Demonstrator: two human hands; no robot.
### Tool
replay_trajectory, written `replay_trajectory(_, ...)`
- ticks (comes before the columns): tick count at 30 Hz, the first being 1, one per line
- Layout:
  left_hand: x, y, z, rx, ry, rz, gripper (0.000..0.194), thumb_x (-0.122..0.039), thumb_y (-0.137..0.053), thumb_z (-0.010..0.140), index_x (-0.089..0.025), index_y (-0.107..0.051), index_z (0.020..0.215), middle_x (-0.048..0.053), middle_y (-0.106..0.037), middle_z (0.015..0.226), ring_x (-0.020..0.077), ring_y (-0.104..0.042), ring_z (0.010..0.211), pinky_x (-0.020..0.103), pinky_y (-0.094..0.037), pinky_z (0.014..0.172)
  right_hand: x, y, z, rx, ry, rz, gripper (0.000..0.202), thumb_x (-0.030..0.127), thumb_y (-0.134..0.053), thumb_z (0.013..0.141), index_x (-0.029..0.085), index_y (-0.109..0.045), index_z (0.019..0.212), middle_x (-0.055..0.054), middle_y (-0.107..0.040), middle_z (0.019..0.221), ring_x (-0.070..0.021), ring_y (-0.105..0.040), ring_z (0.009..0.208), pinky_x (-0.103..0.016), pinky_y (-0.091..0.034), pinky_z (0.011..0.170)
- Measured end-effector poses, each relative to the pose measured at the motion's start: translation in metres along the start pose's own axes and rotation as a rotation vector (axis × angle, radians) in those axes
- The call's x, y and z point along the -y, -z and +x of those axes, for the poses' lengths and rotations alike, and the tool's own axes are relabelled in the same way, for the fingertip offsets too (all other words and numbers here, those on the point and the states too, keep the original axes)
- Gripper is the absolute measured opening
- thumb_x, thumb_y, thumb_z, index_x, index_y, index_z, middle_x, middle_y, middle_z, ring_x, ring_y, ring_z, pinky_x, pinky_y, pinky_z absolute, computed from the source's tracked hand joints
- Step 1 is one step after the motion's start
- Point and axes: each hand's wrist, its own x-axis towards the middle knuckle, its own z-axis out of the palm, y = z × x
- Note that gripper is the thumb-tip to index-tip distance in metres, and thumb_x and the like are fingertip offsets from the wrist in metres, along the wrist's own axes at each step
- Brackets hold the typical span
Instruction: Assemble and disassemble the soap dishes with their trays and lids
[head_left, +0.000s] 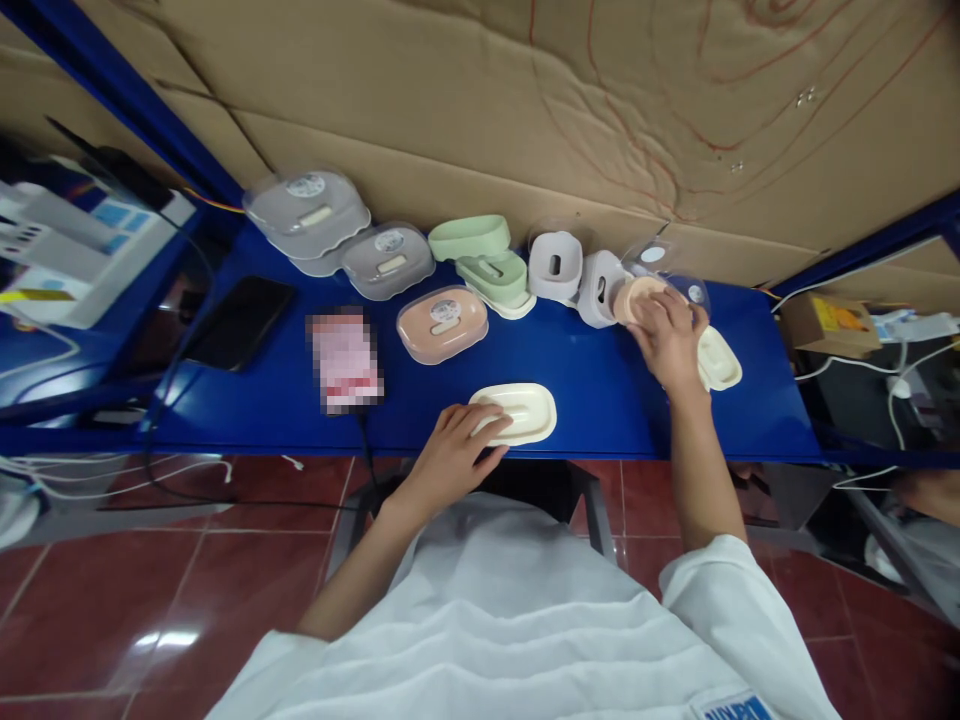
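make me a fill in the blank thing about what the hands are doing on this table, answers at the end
The ____ hand touches the cream tray near the front edge of the table.
The ____ hand is on a peach piece.
The tabletop under these things is coloured ____.

Missing words: left; right; blue

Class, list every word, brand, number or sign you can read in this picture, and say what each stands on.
No text reads for certain.
Shirt patch: blue lettering, cut off, unclear.
Round stickers on the clear-lidded cases: too small.
Pink panel: pixelated.
Yellow label on the cardboard box: too small.
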Motion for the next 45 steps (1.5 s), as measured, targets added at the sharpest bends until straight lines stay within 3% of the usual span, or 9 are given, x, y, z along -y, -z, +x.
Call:
replay_trajectory(3,0.002,-0.002,0.004,0.008,-0.019,-0.014,0.03,-0.027,-0.063,0.106,-0.023,-0.064,0.136,0.011,-0.071,0.137,0.0278,-0.068,0.125,0.047,-0.051,0.106,-0.001,-0.002,-0.007,0.019,-0.015,0.041,0.044,0.043,-0.05,0.109,0.02,-0.066,0.144,-0.016,-0.069,0.146,-0.0318,-0.063,0.138,-0.057,-0.037,0.12)
replay_trajectory(6,0.006,-0.005,0.005,0.002,-0.007,-0.031,0.043,-0.03,-0.065,0.105,-0.026,-0.058,0.147,0.013,-0.066,0.145,0.0299,-0.064,0.132,0.049,-0.052,0.11,0.02,0.006,-0.021,-0.056,-0.038,0.086,0.042,0.038,-0.046,0.111,0.019,-0.07,0.139,-0.015,-0.076,0.134,-0.0294,-0.072,0.123,-0.05,-0.048,0.111)
replay_trajectory(12,0.012,-0.008,0.005,-0.108,0.038,-0.045,0.078,-0.039,-0.072,0.1,-0.031,-0.033,0.167,0.019,-0.034,0.172,0.0357,-0.042,0.157,0.055,-0.049,0.12,0.141,0.02,-0.073,0.082,0.379,0.335,0.036,0.022,-0.057,0.108,0.029,-0.071,0.14,-0.006,-0.077,0.134,-0.0228,-0.071,0.125,-0.042,-0.054,0.106)
replay_trajectory(16,0.013,-0.004,0.006,-0.068,-0.001,0.034,0.066,-0.035,-0.071,0.101,-0.031,-0.044,0.162,0.016,-0.041,0.171,0.0352,-0.04,0.159,0.056,-0.045,0.124,0.19,0.015,-0.086,0.194,0.485,0.42,0.042,0.019,-0.054,0.109,0.035,-0.067,0.146,-0.002,-0.076,0.137,-0.021,-0.07,0.128,-0.042,-0.053,0.112)
replay_trajectory(23,0.02,0.005,0.005,-0.031,-0.016,0.041,0.047,-0.028,-0.065,0.105,-0.027,-0.056,0.151,0.012,-0.048,0.168,0.0306,-0.044,0.158,0.054,-0.046,0.125,0.17,0.023,-0.082,0.273,0.412,0.352,0.053,0.039,-0.063,0.107,0.031,-0.054,0.158,-0.008,-0.062,0.156,-0.0308,-0.055,0.149,-0.057,-0.036,0.127)
replay_trajectory(29,0.02,0.005,0.006,-0.035,-0.028,-0.035,0.048,-0.027,-0.067,0.103,-0.023,-0.054,0.149,0.016,-0.045,0.169,0.0318,-0.039,0.16,0.054,-0.048,0.125,0.172,0.027,-0.094,0.222,0.405,0.332,0.044,0.027,-0.062,0.107,0.039,-0.062,0.149,-0.003,-0.07,0.146,-0.0279,-0.065,0.136,-0.053,-0.043,0.115)
replay_trajectory(33,0.023,0.006,0.001,-0.051,0.002,-0.035,0.053,-0.032,-0.069,0.102,-0.023,-0.053,0.151,0.019,-0.043,0.168,0.0332,-0.044,0.156,0.054,-0.05,0.122,0.178,0.025,-0.094,0.161,0.401,0.401,0.04,0.027,-0.063,0.107,0.035,-0.065,0.147,-0.003,-0.075,0.139,-0.026,-0.068,0.13,-0.049,-0.044,0.11)
replay_trajectory(40,0.031,0.001,-0.003,-0.02,0.052,-0.031,0.043,-0.032,-0.07,0.102,-0.029,-0.064,0.144,0.01,-0.049,0.166,0.0336,-0.045,0.154,0.056,-0.051,0.122,0.188,0.014,-0.1,0.25,0.428,0.396,0.043,0.022,-0.055,0.11,0.034,-0.061,0.151,-0.004,-0.07,0.146,-0.0252,-0.063,0.14,-0.049,-0.041,0.114)
replay_trajectory(45,0.03,-0.001,-0.002,-0.04,0.037,-0.037,0.043,-0.029,-0.068,0.102,-0.027,-0.064,0.145,0.01,-0.052,0.164,0.0322,-0.044,0.154,0.054,-0.05,0.123,0.17,0.009,-0.082,0.28,0.457,0.432,0.038,0.031,-0.048,0.112,0.034,-0.065,0.147,-0.005,-0.069,0.148,-0.0254,-0.061,0.143,-0.049,-0.04,0.118)
